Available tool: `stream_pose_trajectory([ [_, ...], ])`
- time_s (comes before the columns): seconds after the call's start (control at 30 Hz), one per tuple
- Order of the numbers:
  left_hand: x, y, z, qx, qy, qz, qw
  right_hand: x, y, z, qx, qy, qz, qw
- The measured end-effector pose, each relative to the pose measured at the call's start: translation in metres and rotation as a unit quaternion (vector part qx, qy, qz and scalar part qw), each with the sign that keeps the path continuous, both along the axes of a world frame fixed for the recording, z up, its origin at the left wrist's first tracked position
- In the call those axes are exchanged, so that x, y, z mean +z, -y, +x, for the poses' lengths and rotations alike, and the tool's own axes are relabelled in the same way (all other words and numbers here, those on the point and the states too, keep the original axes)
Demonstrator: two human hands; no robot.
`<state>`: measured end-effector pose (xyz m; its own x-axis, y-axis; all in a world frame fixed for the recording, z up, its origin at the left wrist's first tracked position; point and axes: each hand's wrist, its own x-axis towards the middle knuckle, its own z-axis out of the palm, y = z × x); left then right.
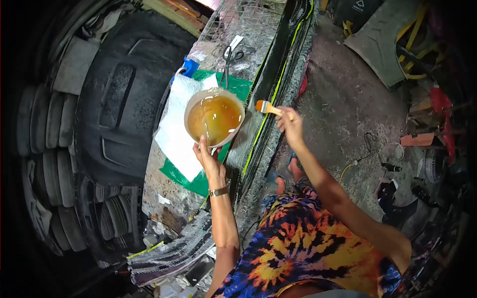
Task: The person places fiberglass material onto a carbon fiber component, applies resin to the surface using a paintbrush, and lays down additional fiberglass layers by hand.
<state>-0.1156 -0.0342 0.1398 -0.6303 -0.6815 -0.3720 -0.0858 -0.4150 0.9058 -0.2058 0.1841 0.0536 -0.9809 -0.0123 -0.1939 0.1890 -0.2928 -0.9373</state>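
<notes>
Closest to the lens is a wild tie-dye shirt (293,243), all orange, black and blue, on the near side of the tub. The left hand (208,158) has the pale tub (214,92) gripped from below on its near side, thumb up against the wall, with a metal band (218,191) on the wrist. Tub's round, slightly see-through, and has a pool of glossy amber liquid (224,110) in it, with bubbles and bright reflections. Right of the tub, the right hand (292,124) pinches a brush (270,108) by its pale handle: silvery ferrule, orange-brown bristles aimed back at the tub, air between them.

The tub sits over white paper (176,126) and a green sheet (241,88). Just right of it runs a long black strip (285,42) edged in bright yellow-green, and past that there's a good stretch of open concrete floor (343,99). Left of the tub it's tighter, with a big black panel (119,84) right up by the bench (203,52).

Beyond the tub: scissors (227,63), then far off to the right, a dark bin (350,20) with a white recycling mark; lettering's too tiny to read.
</notes>
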Motion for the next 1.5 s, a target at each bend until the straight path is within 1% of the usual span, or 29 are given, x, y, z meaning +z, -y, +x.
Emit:
stream_pose_trajectory([
  [0.07, 0.000, 0.004, 0.002, -0.007, 0.005, -0.005, 1.000, -0.024, 0.021, 0.016, 0.022, -0.100, 0.148, 0.984],
  [0.1, -0.001, 0.005, 0.002, -0.020, 0.006, -0.011, 1.000, -0.032, 0.032, 0.025, 0.024, -0.185, 0.199, 0.962],
  [0.13, -0.002, 0.006, 0.003, -0.016, 0.004, -0.007, 1.000, -0.026, 0.039, 0.034, 0.027, -0.265, 0.251, 0.931],
  [0.17, -0.003, 0.007, 0.003, -0.011, 0.002, -0.003, 1.000, -0.020, 0.035, 0.049, 0.123, -0.192, 0.266, 0.936],
  [0.2, -0.002, 0.006, 0.004, -0.020, 0.005, -0.006, 1.000, -0.016, 0.033, 0.057, 0.156, -0.178, 0.286, 0.929],
  [0.27, -0.001, 0.007, 0.004, -0.008, -0.005, 0.010, 1.000, -0.011, 0.024, 0.063, 0.153, -0.198, 0.272, 0.929],
  [0.3, -0.002, 0.008, 0.005, -0.012, 0.017, -0.001, 1.000, -0.006, 0.017, 0.060, 0.135, -0.204, 0.256, 0.935],
  [0.37, 0.001, 0.009, 0.005, -0.022, 0.015, -0.003, 1.000, 0.000, 0.005, 0.042, 0.076, -0.230, 0.240, 0.940],
  [0.4, 0.002, 0.008, 0.005, -0.026, 0.014, -0.001, 1.000, 0.009, 0.000, 0.030, 0.070, -0.192, 0.233, 0.951],
  [0.5, 0.001, 0.011, 0.006, -0.042, 0.009, 0.009, 0.999, -0.025, 0.014, -0.005, -0.029, -0.188, 0.259, 0.947],
  [0.53, 0.002, 0.010, 0.005, -0.040, 0.005, 0.014, 0.999, -0.028, 0.020, -0.007, -0.023, -0.166, 0.287, 0.943],
  [0.6, 0.005, 0.006, 0.003, -0.037, 0.012, 0.016, 0.999, -0.031, 0.035, 0.011, 0.044, -0.126, 0.275, 0.952],
  [0.67, 0.006, 0.004, 0.003, -0.031, 0.012, 0.027, 0.999, -0.033, 0.037, 0.037, 0.059, -0.169, 0.267, 0.947],
  [0.73, 0.010, 0.001, 0.001, -0.034, 0.012, 0.029, 0.999, -0.026, 0.028, 0.052, 0.094, -0.150, 0.221, 0.959],
  [0.77, 0.011, 0.000, -0.001, -0.034, 0.009, 0.030, 0.999, -0.024, 0.024, 0.048, 0.091, -0.150, 0.222, 0.959],
  [0.83, 0.010, 0.000, -0.002, -0.034, 0.006, 0.025, 0.999, -0.016, 0.015, 0.032, 0.009, -0.167, 0.207, 0.964],
  [0.87, 0.009, 0.000, -0.002, -0.030, 0.003, 0.020, 0.999, -0.014, 0.014, 0.016, -0.026, -0.155, 0.200, 0.967],
  [0.93, 0.008, 0.001, -0.002, -0.028, 0.006, 0.019, 0.999, -0.012, 0.013, -0.013, -0.053, -0.118, 0.219, 0.967],
  [0.97, 0.009, 0.000, -0.002, -0.025, 0.006, 0.015, 1.000, -0.019, 0.018, -0.017, -0.052, -0.117, 0.218, 0.967],
  [1.03, 0.013, -0.004, -0.006, -0.020, 0.007, 0.008, 1.000, -0.045, 0.032, -0.024, -0.077, -0.167, 0.264, 0.947],
  [1.13, 0.021, -0.012, -0.009, -0.014, 0.020, 0.016, 1.000, -0.057, 0.044, 0.011, 0.019, -0.095, 0.224, 0.970],
  [1.2, 0.020, -0.014, -0.010, -0.003, 0.014, 0.019, 1.000, -0.052, 0.040, 0.032, 0.055, -0.099, 0.179, 0.977],
  [1.23, 0.020, -0.015, -0.009, -0.001, 0.015, 0.020, 1.000, -0.051, 0.035, 0.037, 0.071, -0.134, 0.196, 0.969],
  [1.33, 0.021, -0.018, -0.008, 0.018, 0.009, 0.026, 0.999, -0.022, 0.013, 0.029, 0.080, -0.133, 0.207, 0.966],
  [1.37, 0.023, -0.019, -0.007, 0.018, 0.009, 0.029, 0.999, -0.019, 0.008, 0.021, 0.069, -0.116, 0.199, 0.971],
  [1.4, 0.025, -0.021, -0.003, 0.023, 0.010, 0.032, 0.999, -0.025, 0.009, 0.010, 0.036, -0.112, 0.159, 0.980],
  [1.47, 0.028, -0.028, -0.002, 0.050, -0.012, 0.015, 0.999, -0.020, 0.007, -0.009, -0.007, -0.148, 0.213, 0.966],
  [1.5, 0.026, -0.025, 0.002, 0.056, -0.006, 0.021, 0.998, -0.028, 0.013, -0.011, -0.006, -0.148, 0.215, 0.965],
])
